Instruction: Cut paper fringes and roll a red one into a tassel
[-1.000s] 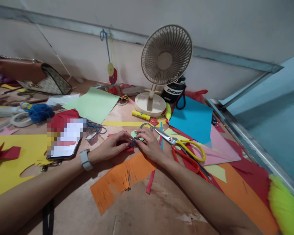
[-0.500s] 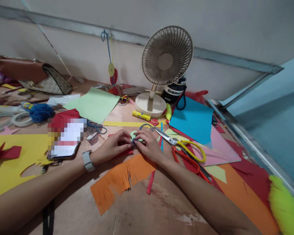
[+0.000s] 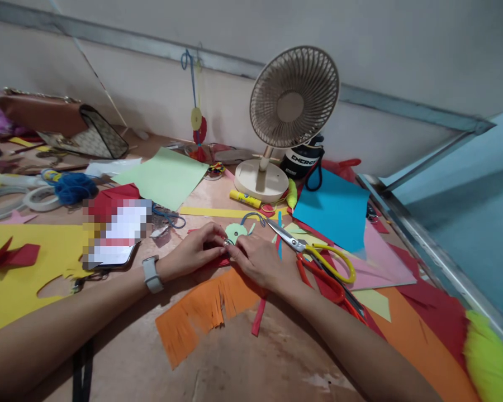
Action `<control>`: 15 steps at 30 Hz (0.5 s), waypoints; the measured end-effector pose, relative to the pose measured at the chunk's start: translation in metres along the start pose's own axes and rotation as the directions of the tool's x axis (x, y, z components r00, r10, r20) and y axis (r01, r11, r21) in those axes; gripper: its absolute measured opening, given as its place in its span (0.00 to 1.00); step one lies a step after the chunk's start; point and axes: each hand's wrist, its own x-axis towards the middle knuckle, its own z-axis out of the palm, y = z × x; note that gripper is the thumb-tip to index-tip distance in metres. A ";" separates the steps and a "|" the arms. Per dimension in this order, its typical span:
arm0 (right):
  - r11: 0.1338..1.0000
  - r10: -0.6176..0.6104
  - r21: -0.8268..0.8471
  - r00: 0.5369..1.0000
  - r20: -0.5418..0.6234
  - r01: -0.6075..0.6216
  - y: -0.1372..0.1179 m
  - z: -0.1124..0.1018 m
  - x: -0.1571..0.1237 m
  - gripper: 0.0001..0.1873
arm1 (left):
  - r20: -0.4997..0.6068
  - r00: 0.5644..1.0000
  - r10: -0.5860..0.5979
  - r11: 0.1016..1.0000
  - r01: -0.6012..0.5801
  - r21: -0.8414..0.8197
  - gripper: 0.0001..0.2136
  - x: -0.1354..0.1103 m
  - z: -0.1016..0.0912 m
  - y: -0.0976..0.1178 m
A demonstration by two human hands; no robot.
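My left hand [image 3: 193,252] and my right hand [image 3: 257,260] meet at the middle of the table, fingertips pinched together on a small piece I cannot make out. A pale green paper disc [image 3: 236,231] with a blue cord [image 3: 251,217] lies just beyond the fingertips. Red paper [image 3: 218,261] shows under my left fingers. A fringed orange paper strip [image 3: 201,310] lies under both wrists. A grey watch [image 3: 151,274] sits on my left wrist.
Yellow-handled scissors [image 3: 314,249] and red-handled scissors [image 3: 331,282] lie right of my hands. A desk fan [image 3: 287,120], glue stick [image 3: 245,197], blue sheet [image 3: 333,209], green sheet [image 3: 163,176], yellow sheet [image 3: 20,276], a phone [image 3: 117,234], blue yarn [image 3: 72,187] and tape rolls [image 3: 39,198] crowd the table.
My right hand has slid back off the green disc, which now shows whole. The view has shifted slightly left and down. Both hands stay pinched together.
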 end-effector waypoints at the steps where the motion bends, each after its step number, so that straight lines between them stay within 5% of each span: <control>1: 0.999 -0.017 -0.049 1.000 -0.001 0.017 -0.001 0.003 0.001 0.17 | -0.004 1.000 0.002 1.000 -0.002 0.006 0.08 0.000 0.000 0.000; 8: 0.993 -0.112 -0.037 0.994 -0.010 0.111 0.009 0.011 0.002 0.15 | -0.011 0.999 0.035 0.998 -0.034 0.046 0.07 -0.002 -0.001 0.001; 15: 0.989 -0.095 -0.113 0.995 -0.010 0.093 0.012 0.008 -0.001 0.12 | -0.003 0.980 0.198 0.886 -0.178 0.429 0.07 -0.003 -0.002 0.003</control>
